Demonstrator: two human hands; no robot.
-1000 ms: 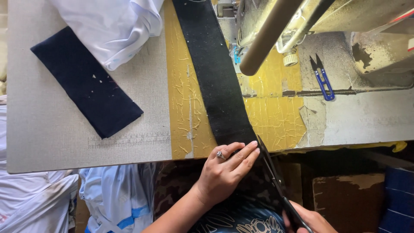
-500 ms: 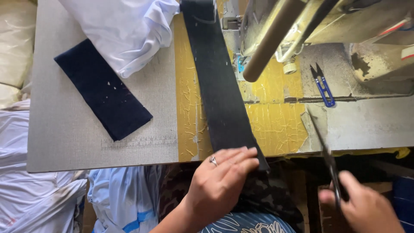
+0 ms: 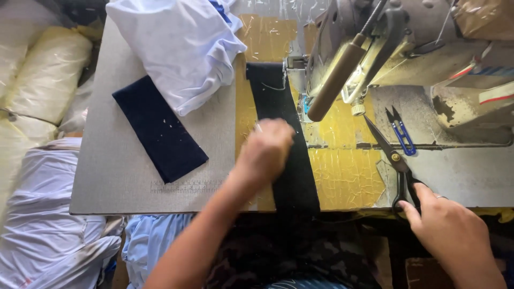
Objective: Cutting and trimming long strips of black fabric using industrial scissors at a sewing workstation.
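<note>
Left hand presses flat on the soft, limp black strip, right hand grips heavy shears by the handles.

No packages, labels, signs or screens can be made out here

Left hand fisted (blurred); right hand curled
</note>
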